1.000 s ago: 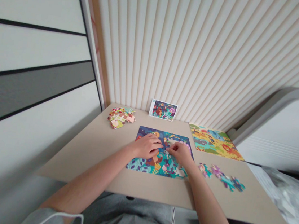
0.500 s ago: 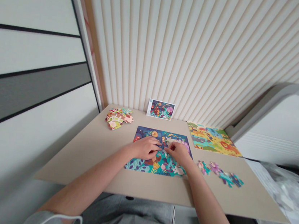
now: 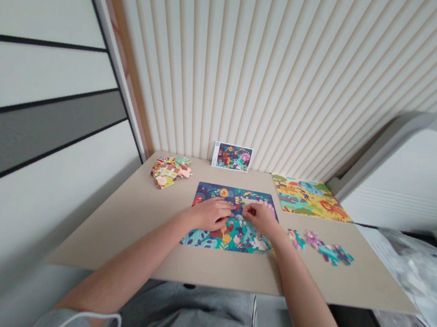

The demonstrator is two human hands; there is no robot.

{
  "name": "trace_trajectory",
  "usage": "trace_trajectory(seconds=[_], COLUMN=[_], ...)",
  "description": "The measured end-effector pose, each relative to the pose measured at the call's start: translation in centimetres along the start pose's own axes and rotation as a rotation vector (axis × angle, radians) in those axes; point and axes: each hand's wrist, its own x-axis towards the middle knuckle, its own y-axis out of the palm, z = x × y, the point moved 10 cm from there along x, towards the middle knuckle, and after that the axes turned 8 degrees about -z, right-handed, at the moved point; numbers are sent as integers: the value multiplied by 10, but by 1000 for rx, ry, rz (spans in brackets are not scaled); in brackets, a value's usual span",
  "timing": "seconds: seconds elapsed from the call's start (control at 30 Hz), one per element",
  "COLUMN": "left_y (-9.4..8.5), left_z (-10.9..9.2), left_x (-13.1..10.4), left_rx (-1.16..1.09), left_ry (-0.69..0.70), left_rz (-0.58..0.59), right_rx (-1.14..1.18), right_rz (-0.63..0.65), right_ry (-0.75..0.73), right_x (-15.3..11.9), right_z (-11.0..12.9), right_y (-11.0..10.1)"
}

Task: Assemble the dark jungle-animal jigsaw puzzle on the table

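A colourful jigsaw puzzle [image 3: 203, 239] in dark blue and teal lies on the table in front of me, mostly assembled. My left hand [image 3: 212, 213] rests across its left and middle part, fingers stretched out and lying on the pieces. At the puzzle's upper right, my right hand [image 3: 260, 216] has thumb and fingers closed in a pinch low over the surface. Whatever sits between those fingertips is hidden. A pale gap in the puzzle shows just above the right hand. Several loose puzzle pieces [image 3: 329, 254] lie to the right of my right forearm.
Behind the puzzle, a picture card [image 3: 232, 157] leans against the ribbed wall. A pile of other puzzle pieces [image 3: 169, 172] sits at the table's back left. At the back right lies a yellow animal puzzle [image 3: 312, 199]. Clear plastic wrapping [image 3: 420, 273] lies beyond the table's right edge.
The view has shifted slightly. My right hand's fingertips have drawn a little to the right, away from the left fingers. My left hand stays in place on the puzzle.
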Motion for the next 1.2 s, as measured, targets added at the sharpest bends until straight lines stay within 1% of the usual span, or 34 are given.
trace_trajectory(seconds=[0.2,0.33,0.4,0.5,0.57,0.67,0.77,0.93,1.0,1.03,1.13,1.2], left_y=[1,1,1,0,0,-1,-2,-1,0,0,-1,-1], left_z=[-2,-1,0,1,1,1,0,1,2,2,3,3], left_x=[1,0,-1,-3,-3,-2,-2,-3,-3,-3,-3,-3], left_rx=[-10,-14,-18,-25,-30,-33,-32,-29,-26,-24,-26,-35], left_ry=[14,7,-3,-15,-21,-31,-31,-24,-26,-29,-35,-35], left_rz=[36,30,18,10,13,7,0,-5,-6,-5,-2,-2], right_rx=[-62,-6,74,167,183,178,192,261,304,321,355,365], right_rz=[10,7,87,281,334,321,314,352,320,274,40,-101], right_ry=[28,2,-8,-14,-24,-15,8,49,53,51,65,95], right_x=[2,-2,-8,-22,-29,-31,-31,-33,-30,-27,-15,-10], right_z=[-7,-1,2,6,9,12,12,5,3,1,-11,-24], right_y=[2,-6,-9,-7,-9,-12,-10,-9,-17,-24,-53,-66])
